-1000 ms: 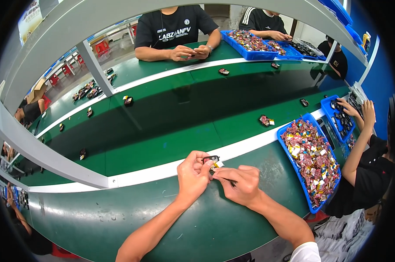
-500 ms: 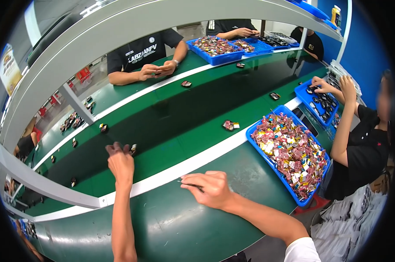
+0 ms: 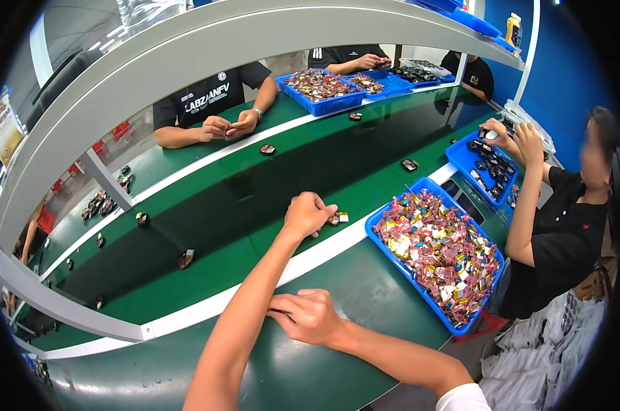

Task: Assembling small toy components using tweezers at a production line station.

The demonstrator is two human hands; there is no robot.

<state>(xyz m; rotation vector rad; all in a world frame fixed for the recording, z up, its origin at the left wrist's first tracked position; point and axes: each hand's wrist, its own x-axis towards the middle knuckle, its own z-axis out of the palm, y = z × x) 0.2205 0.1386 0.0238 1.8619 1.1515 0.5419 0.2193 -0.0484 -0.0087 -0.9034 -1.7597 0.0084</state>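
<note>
My left hand reaches over the green belt, thumb and fingers curled onto a small dark part with a white and yellow tab. Its far fingers are partly hidden behind the thumb and palm. Closer in, beside my left forearm, my right hand is closed around a slim dark tool, which looks like tweezers; the tip is hidden behind the left forearm. Another small dark part lies on the belt to the left.
A blue tray heaped with small pink, white and yellow pieces stands at right. Beyond it, a co-worker handles parts over another blue tray. More parts dot the belt. A grey shelf frame arches overhead; people sit opposite.
My left hand has moved right, from beside one part on the belt to the tabbed part. The right hand keeps its tool. Parts on the belt have shifted toward the left and nearer.
</note>
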